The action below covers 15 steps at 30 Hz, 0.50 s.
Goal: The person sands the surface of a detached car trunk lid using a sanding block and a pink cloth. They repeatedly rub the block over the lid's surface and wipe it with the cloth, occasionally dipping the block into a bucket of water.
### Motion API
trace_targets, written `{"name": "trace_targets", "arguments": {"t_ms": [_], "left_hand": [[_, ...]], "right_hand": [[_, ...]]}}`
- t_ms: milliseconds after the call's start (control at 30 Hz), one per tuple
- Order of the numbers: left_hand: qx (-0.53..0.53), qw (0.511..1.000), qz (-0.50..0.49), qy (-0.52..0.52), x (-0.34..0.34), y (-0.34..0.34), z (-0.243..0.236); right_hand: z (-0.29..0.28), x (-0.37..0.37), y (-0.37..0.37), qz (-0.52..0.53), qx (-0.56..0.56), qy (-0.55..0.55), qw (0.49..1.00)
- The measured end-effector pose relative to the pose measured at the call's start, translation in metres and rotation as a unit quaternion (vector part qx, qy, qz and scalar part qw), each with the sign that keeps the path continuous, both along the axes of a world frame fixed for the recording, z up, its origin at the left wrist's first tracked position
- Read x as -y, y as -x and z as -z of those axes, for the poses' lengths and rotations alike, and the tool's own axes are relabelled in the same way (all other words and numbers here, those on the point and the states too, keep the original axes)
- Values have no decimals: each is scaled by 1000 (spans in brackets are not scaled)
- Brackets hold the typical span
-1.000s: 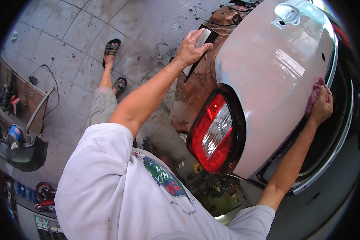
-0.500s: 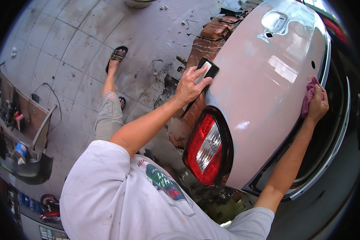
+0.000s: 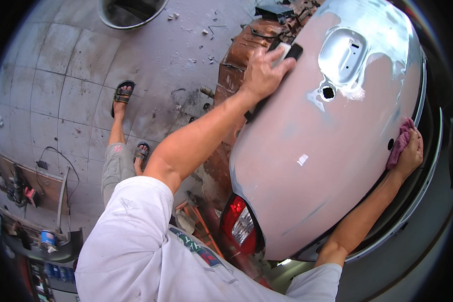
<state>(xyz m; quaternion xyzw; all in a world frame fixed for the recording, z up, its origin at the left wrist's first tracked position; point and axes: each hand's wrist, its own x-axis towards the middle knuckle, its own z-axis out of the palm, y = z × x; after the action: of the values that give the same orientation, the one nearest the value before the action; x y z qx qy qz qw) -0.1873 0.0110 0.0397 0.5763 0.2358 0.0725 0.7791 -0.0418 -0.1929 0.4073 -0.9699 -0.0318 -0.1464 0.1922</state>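
Note:
My left hand [image 3: 260,74] presses a flat black and white sanding block [image 3: 286,52] against the upper left edge of a primed, pinkish-grey car boot lid [image 3: 317,161]. My right hand [image 3: 410,153] grips a pink cloth [image 3: 399,142] at the lid's right edge, by a small round hole. The lid has a bare-metal recess [image 3: 343,54] with a keyhole below it, and patches of sanded filler. A red tail light [image 3: 240,224] sits at the lid's lower left corner.
Rusty brown bodywork [image 3: 236,60] lies left of the lid. My feet in sandals [image 3: 122,94] stand on a dirty tiled floor with scattered debris. A round metal tub [image 3: 130,11] is at the top. A cluttered workbench with cans and cables [image 3: 30,201] runs along the left.
My left hand has slid the sanding block up along the lid's left edge. The view has shifted closer over the lid. My right hand stays on the cloth at the right edge.

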Motion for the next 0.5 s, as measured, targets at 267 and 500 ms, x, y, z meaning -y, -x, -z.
{"name": "trace_targets", "arguments": {"t_ms": [267,500], "left_hand": [[-16,997,81,-12,30,175,-25],[21,998,9,-51,1,-156,33]], "right_hand": [[-6,2,36,51,30,-22,998],[6,-8,18,28,23,-18,999]]}}
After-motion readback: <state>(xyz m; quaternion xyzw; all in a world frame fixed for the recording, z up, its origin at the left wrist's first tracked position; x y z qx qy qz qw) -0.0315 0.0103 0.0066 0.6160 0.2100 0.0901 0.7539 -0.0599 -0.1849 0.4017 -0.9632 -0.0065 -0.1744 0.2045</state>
